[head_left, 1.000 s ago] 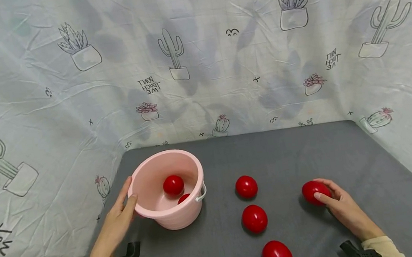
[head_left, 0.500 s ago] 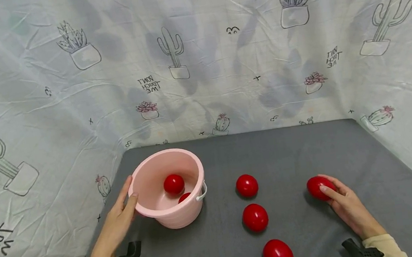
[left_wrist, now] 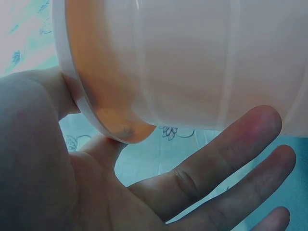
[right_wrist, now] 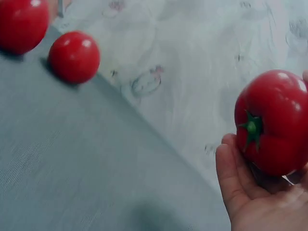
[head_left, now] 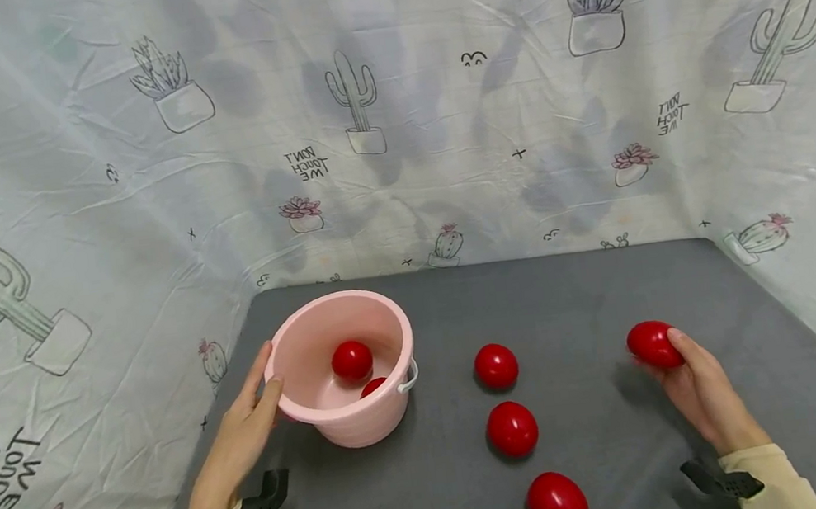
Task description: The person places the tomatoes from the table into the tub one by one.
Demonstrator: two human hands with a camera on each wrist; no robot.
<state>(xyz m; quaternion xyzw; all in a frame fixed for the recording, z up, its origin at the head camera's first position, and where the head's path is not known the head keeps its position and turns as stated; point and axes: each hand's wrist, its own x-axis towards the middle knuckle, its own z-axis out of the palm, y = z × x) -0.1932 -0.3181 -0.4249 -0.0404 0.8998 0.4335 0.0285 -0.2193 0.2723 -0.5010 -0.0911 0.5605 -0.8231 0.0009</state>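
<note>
My right hand (head_left: 698, 390) holds a red tomato (head_left: 654, 345) above the right side of the table, its green stem star showing in the right wrist view. At the left, my left hand (head_left: 243, 433) grips a pink bucket (head_left: 362, 429) by its rim. Thumb and index finger sit at the rim, while the other fingers (left_wrist: 250, 132) stretch along the bucket's outer side in the left wrist view. Inside the bucket lie two tomatoes: one fully visible tomato (head_left: 351, 361) and another tomato (head_left: 373, 386) partly hidden by the front wall.
Between the bucket and my right hand, three tomatoes stand in a rough line on the grey table (head_left: 434, 500): a far tomato (head_left: 496, 366), a middle tomato (head_left: 512, 429) and a near tomato (head_left: 557, 505). A cactus-printed cloth (head_left: 431, 119) hangs behind and at the sides.
My right hand has lifted the tomato up and moved it slightly right, turning so the palm shows more. The left hand and bucket keep their place; the view shifts a little.
</note>
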